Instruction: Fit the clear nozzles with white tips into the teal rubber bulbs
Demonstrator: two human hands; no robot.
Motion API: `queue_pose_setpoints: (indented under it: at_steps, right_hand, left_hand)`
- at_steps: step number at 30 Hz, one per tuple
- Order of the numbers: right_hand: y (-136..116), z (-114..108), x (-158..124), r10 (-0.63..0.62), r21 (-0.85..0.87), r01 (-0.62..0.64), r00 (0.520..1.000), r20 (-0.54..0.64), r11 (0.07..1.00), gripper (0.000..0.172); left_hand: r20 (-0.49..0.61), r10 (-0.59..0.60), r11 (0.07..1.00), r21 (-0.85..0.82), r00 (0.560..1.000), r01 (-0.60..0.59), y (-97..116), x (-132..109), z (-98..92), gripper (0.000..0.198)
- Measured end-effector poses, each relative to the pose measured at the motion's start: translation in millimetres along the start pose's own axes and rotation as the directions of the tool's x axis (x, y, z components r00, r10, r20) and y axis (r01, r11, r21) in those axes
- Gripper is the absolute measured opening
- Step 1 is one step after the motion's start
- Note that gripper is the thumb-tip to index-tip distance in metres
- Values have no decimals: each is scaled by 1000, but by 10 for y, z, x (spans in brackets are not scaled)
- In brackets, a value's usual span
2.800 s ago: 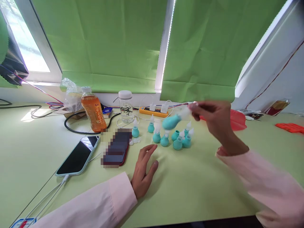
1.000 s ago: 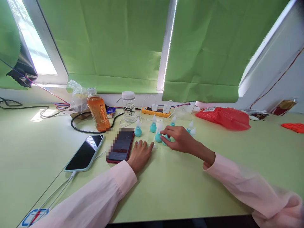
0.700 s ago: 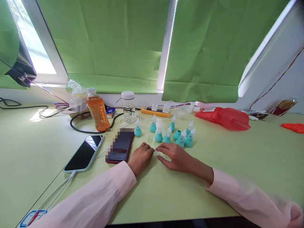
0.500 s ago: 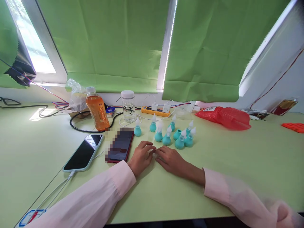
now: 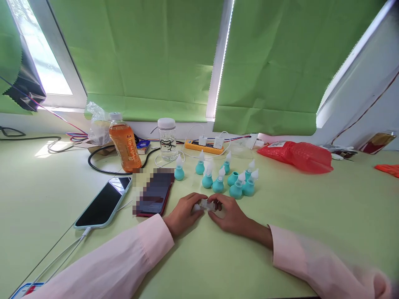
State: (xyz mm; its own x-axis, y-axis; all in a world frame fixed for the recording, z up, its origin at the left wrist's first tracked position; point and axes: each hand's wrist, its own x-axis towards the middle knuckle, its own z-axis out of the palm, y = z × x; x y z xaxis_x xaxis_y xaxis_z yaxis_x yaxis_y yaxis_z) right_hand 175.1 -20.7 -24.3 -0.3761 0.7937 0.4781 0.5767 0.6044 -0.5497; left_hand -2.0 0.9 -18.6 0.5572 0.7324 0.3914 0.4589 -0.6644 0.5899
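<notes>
My left hand point(image 5: 183, 211) and my right hand point(image 5: 230, 214) meet low on the green table point(image 5: 280, 232), both with fingers pinched on a small clear plastic nozzle part point(image 5: 206, 204) held between them. Just beyond the hands stand several teal rubber bulbs with clear white tips point(image 5: 218, 182), upright in a loose cluster. One teal bulb point(image 5: 232, 177) among them has no tip on it.
Left of my hands lie a red-cased phone point(image 5: 154, 193) and a light blue phone point(image 5: 104, 202) on a cable. Behind stand an orange drink bottle point(image 5: 123, 143), a clear jar point(image 5: 166, 139) and a yellow power strip point(image 5: 204, 146). A red plastic bag point(image 5: 297, 155) lies back right.
My right hand set a teal bulb down among the others, then drew back toward me. Both hands came together and now pinch the small clear part just off the table.
</notes>
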Motion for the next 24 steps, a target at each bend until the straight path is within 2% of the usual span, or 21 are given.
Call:
queue_pose_setpoints:
  at_steps: [6,10,12,16,19,24]
  right_hand:
    - [-47,-43,4,53,96,-54,999,15,994,18]
    - [-54,-49,8,96,121,-98,995,23,988,11]
    - [-48,-44,14,106,131,-106,994,7,986,14]
    - [-58,-43,34,88,165,-86,996,-7,982,25]
    - [-78,-50,41,107,178,-106,994,3,978,27]
    - [-77,-44,33,169,182,-164,986,-12,970,26]
  left_hand:
    - [-6,-24,999,26,1000,25,-1,-8,5,31]
    - [-95,12,994,113,995,-1,22,-10,-17,26]
    - [-117,3,986,168,993,17,11,3,-17,31]
    - [-17,-54,957,285,998,57,-86,44,40,42]
    - [39,-77,935,351,996,59,-161,69,82,44]
    - [73,7,903,429,997,-37,-132,96,46,37]
